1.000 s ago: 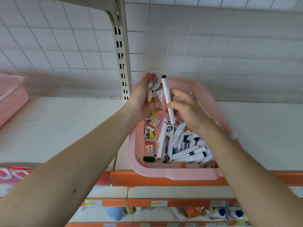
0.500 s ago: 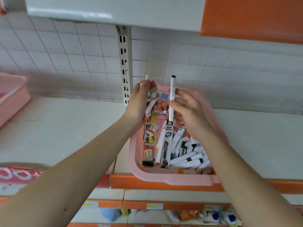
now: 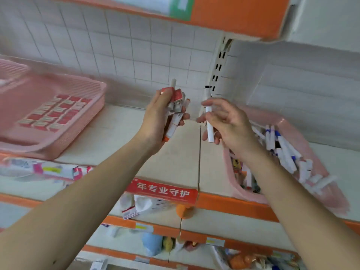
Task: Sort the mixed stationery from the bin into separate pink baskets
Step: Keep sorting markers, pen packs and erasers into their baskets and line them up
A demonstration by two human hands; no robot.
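Observation:
My left hand (image 3: pixel 156 117) grips a bundle of stationery (image 3: pixel 176 106): small red-and-white boxes and an orange-tipped white marker. My right hand (image 3: pixel 228 121) pinches a thin white pen with a black cap (image 3: pixel 208 115), held nearly upright. Both hands hover above the white shelf (image 3: pixel 181 151), between two baskets. The pink bin of mixed stationery (image 3: pixel 315 152) lies to the right, partly hidden by my right forearm, with several white markers (image 3: pixel 282 149) in it. At the left stands a pink basket (image 3: pixel 81 121) holding rows of red-and-white boxes (image 3: pixel 52 112).
A second pink basket (image 3: pixel 11 67) peeks in at the far left. An upper orange-edged shelf (image 3: pixel 233 18) hangs overhead. A slotted upright (image 3: pixel 218 73) runs down the tiled back wall. Lower shelves (image 3: pixel 155 242) hold assorted goods.
Both hands lifted out of the bin with their items and shifted left. The view swung left, so the bin now sits at the right and the basket of boxes has come into view.

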